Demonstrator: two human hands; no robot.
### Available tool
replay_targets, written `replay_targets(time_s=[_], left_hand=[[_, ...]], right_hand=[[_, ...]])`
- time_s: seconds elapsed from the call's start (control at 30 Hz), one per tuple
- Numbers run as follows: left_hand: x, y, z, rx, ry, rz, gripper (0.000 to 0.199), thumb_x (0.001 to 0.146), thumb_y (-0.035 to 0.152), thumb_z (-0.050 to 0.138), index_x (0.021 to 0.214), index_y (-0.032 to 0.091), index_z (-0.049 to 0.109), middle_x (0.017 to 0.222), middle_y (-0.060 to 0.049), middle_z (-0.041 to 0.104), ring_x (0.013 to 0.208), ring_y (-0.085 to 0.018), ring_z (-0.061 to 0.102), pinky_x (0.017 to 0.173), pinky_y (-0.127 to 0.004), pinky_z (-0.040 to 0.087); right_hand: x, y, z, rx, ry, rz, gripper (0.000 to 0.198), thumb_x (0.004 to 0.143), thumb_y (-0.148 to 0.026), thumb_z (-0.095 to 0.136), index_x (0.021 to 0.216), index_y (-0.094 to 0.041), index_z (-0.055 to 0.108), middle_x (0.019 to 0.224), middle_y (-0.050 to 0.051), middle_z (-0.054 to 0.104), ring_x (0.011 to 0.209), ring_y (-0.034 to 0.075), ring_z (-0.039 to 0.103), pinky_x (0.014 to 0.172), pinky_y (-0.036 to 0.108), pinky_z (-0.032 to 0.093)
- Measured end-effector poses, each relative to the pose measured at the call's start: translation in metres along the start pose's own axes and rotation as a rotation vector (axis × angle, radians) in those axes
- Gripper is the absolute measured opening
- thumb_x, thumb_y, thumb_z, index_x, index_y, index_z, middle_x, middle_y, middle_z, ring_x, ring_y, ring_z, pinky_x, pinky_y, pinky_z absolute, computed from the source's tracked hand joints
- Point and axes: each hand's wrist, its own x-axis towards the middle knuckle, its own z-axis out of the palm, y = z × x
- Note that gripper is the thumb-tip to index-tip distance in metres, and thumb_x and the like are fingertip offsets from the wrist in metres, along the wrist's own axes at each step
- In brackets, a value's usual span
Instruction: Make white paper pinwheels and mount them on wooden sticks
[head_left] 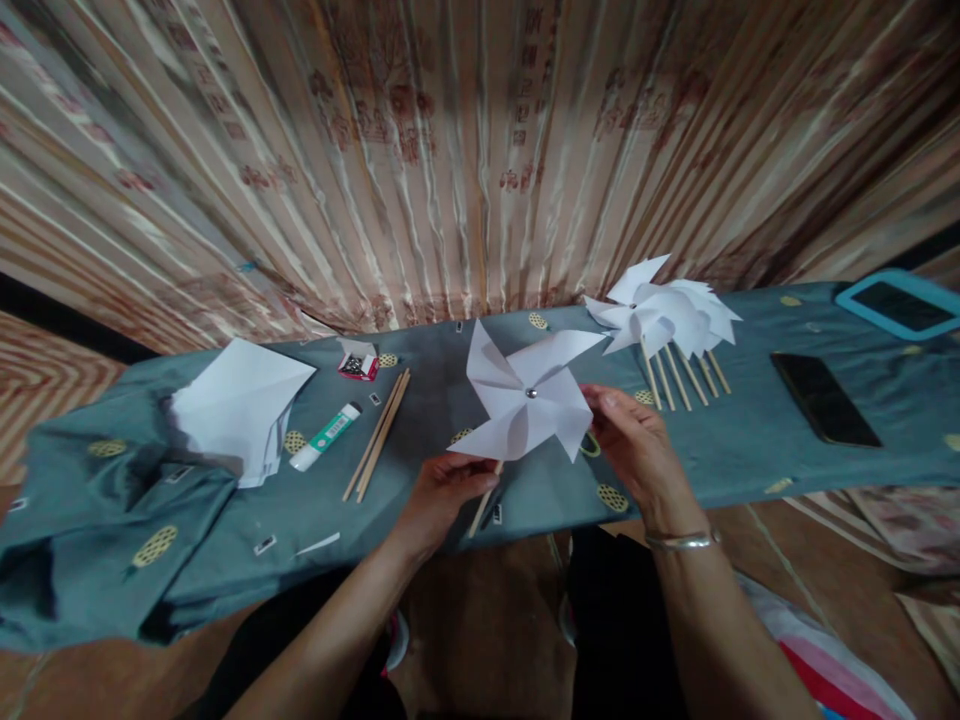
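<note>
A white paper pinwheel with a silver pin at its centre faces me above the cloth-covered table. My left hand is closed around its wooden stick just below the blades, and the stick's lower end sticks out beneath the fingers. At the pinwheel's right edge, my right hand has its thumb and fingers together against a paper blade; the fingertips are partly hidden behind the paper. Several finished pinwheels lie in a bunch at the back right, their sticks pointing toward me.
On the left lie a stack of white paper squares, a glue stick, several wooden sticks and an open small box of pins. A black phone and a blue-framed tablet lie right. Behind the table hangs a curtain.
</note>
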Motion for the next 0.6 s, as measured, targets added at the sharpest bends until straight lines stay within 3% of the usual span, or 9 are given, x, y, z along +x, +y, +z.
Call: replay_targets(time_s=[0.23, 0.6], left_hand=[[-0.001, 0.000, 0.000, -0.006, 0.014, 0.006, 0.021, 0.053, 0.022, 0.086, 0.071, 0.016, 0.078, 0.069, -0.001, 0.070, 0.070, -0.013, 0.058, 0.073, -0.025, 0.043], [0.001, -0.002, 0.000, -0.050, 0.040, -0.023, 0.036, 0.050, 0.021, 0.088, 0.085, 0.019, 0.081, 0.079, -0.003, 0.075, 0.074, -0.013, 0.062, 0.078, -0.027, 0.047]], right_hand=[[-0.005, 0.002, 0.007, 0.009, -0.051, 0.061, 0.028, 0.055, -0.038, 0.091, 0.075, -0.024, 0.078, 0.069, -0.002, 0.073, 0.055, 0.007, 0.058, 0.051, 0.018, 0.048], [-0.010, 0.000, 0.013, 0.007, -0.066, 0.155, 0.033, 0.049, -0.039, 0.093, 0.072, -0.021, 0.078, 0.062, -0.004, 0.067, 0.051, 0.005, 0.053, 0.047, 0.015, 0.044]])
